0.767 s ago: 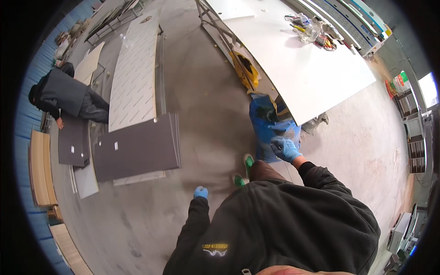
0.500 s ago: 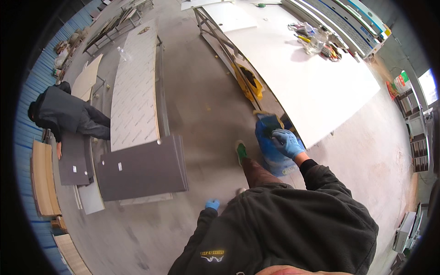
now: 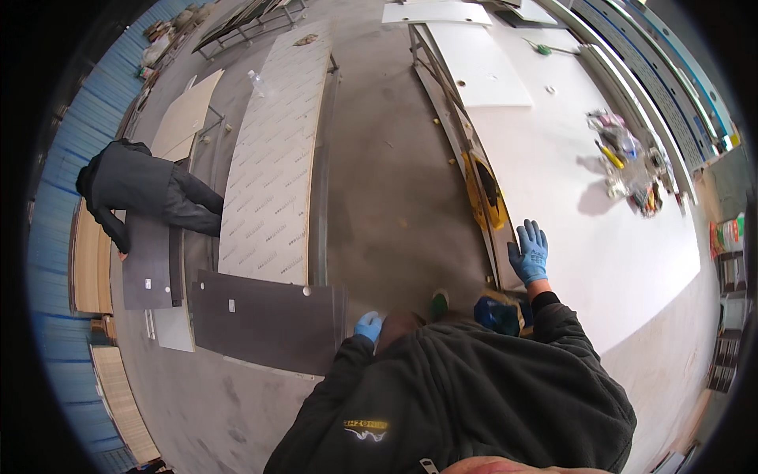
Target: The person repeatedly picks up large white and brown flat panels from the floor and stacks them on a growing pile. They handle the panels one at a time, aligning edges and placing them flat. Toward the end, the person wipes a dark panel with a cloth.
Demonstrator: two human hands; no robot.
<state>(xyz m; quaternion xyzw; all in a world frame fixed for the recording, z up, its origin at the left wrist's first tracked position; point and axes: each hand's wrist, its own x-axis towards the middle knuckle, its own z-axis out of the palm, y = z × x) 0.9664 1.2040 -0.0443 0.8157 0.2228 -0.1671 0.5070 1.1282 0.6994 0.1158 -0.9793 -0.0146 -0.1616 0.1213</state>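
While fingers spread, right hand flat on white panel, grip open; left hand unclear.

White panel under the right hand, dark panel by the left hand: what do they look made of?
White panel: likely laminated board, smooth matte face with drilled holes. Dark panel: probably dark-laminated board, flat, thin, one hole. Right hand and left hand wear blue gloves.

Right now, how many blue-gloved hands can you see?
2. The right hand lies spread, fingers open, on the edge of the big white panel. The left hand hangs low beside the dark panel on the floor. The other person's hands are mostly hidden.
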